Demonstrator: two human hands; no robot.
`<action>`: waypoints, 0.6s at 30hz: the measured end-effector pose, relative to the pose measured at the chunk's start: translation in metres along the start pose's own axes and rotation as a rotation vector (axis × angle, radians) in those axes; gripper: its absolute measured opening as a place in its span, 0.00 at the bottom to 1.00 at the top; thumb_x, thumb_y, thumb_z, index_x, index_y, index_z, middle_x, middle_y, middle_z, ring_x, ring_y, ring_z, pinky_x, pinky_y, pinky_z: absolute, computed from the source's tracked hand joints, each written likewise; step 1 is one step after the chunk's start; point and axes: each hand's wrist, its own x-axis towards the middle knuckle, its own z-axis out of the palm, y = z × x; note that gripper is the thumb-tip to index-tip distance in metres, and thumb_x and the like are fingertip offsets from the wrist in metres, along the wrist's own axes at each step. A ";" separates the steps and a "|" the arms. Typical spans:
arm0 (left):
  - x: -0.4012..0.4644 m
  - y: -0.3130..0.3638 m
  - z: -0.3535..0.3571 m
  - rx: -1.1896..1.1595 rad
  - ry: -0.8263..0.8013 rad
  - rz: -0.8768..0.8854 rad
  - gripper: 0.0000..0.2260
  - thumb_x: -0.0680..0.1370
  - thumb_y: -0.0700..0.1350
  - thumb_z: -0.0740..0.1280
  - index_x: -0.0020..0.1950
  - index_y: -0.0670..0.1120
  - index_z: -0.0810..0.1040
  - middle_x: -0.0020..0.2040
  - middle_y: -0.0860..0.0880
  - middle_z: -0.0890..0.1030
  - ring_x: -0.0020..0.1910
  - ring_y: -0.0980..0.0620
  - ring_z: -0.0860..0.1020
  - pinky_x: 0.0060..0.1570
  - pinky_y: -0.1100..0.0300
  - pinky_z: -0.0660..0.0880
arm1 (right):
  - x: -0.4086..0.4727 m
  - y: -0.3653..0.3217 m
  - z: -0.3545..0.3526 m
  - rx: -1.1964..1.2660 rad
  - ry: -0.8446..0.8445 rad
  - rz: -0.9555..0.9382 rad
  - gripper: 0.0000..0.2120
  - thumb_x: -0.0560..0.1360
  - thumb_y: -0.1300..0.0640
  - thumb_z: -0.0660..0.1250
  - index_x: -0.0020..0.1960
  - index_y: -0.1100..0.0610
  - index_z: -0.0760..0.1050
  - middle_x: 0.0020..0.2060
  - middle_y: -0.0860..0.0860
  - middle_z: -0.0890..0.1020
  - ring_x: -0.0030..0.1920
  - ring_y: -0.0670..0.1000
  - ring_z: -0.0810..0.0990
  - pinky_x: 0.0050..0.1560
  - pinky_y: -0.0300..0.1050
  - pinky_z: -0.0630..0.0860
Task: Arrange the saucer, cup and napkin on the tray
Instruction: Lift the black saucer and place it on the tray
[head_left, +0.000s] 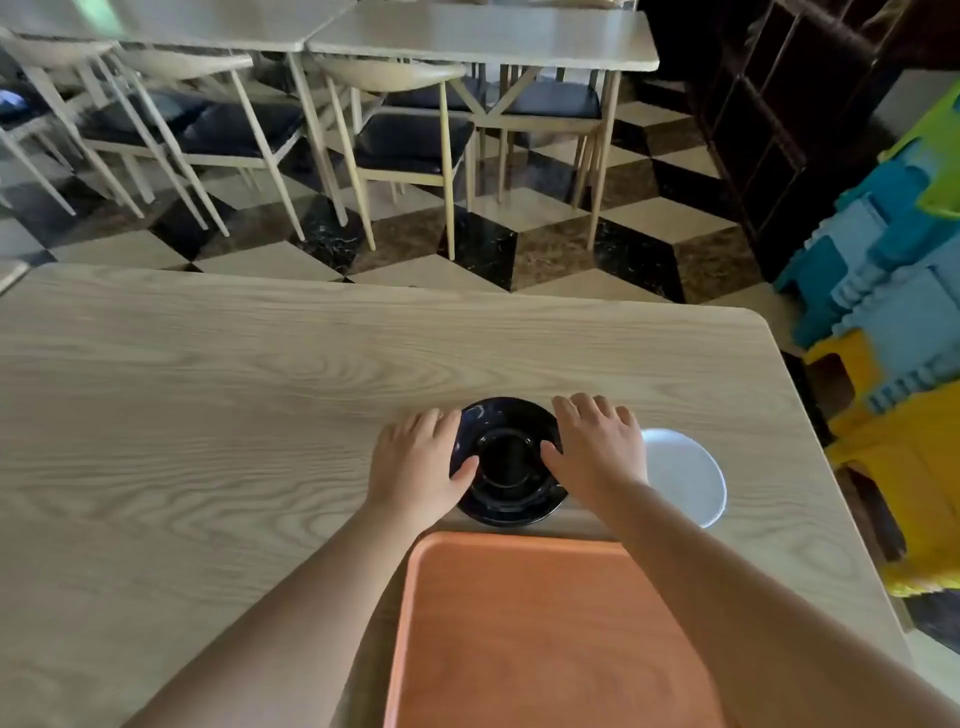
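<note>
A black saucer (511, 496) lies on the wooden table just beyond the far edge of the orange tray (550, 634). My left hand (415, 462) rests on the saucer's left rim, thumb over the edge. My right hand (597, 447) lies on its right rim in the same way. Both hands hold the saucer from the sides while it sits on the table. A white round dish (685, 475) lies right of the saucer, partly hidden by my right wrist. No cup or napkin shows.
The pale wooden table (234, 389) stretches left and ahead. Its right edge runs close to the white dish. Beyond stand more tables and dark-cushioned chairs (410, 145) on a checkered floor. Coloured foam mats (893, 291) are stacked at the right.
</note>
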 end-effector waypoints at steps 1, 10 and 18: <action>0.002 -0.001 0.004 0.004 -0.016 -0.008 0.19 0.67 0.53 0.68 0.54 0.45 0.76 0.40 0.49 0.79 0.40 0.45 0.78 0.36 0.53 0.73 | 0.003 0.000 0.002 -0.030 -0.043 -0.004 0.18 0.73 0.48 0.61 0.59 0.56 0.69 0.57 0.53 0.77 0.58 0.56 0.72 0.57 0.49 0.66; 0.001 -0.001 0.010 -0.109 -0.187 -0.136 0.23 0.72 0.49 0.66 0.66 0.46 0.69 0.55 0.48 0.77 0.56 0.46 0.74 0.49 0.52 0.73 | 0.017 0.001 0.011 -0.063 -0.187 -0.045 0.16 0.72 0.54 0.64 0.58 0.57 0.68 0.54 0.54 0.78 0.57 0.56 0.73 0.57 0.47 0.67; -0.004 0.002 0.002 -0.579 -0.090 -0.315 0.21 0.69 0.28 0.62 0.60 0.41 0.75 0.51 0.39 0.78 0.53 0.42 0.75 0.53 0.55 0.71 | 0.017 -0.003 0.004 0.158 -0.135 0.020 0.14 0.70 0.67 0.61 0.55 0.59 0.69 0.49 0.58 0.77 0.48 0.61 0.76 0.39 0.46 0.66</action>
